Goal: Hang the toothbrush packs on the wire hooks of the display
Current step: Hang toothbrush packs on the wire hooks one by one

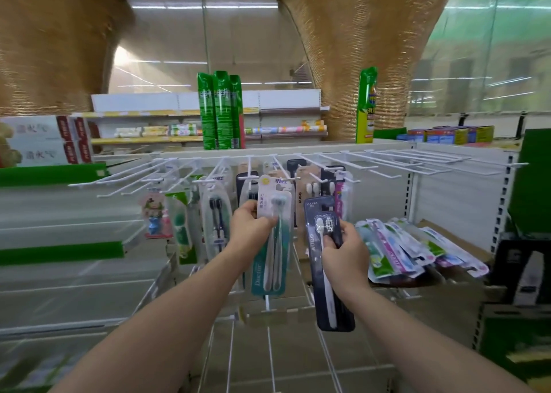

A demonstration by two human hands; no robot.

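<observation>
Fingers [269, 220] pinch teal pack [269, 261].

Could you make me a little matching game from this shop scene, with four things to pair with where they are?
Things:
1. teal pack
2. dark pack
3. green spray cans
4. loose packs

Places:
A. piled on the shelf at right
B. in the right hand
C. standing on top of the display
D. in the left hand

Pairs: 1-D, 2-B, 3-C, 4-A
</observation>
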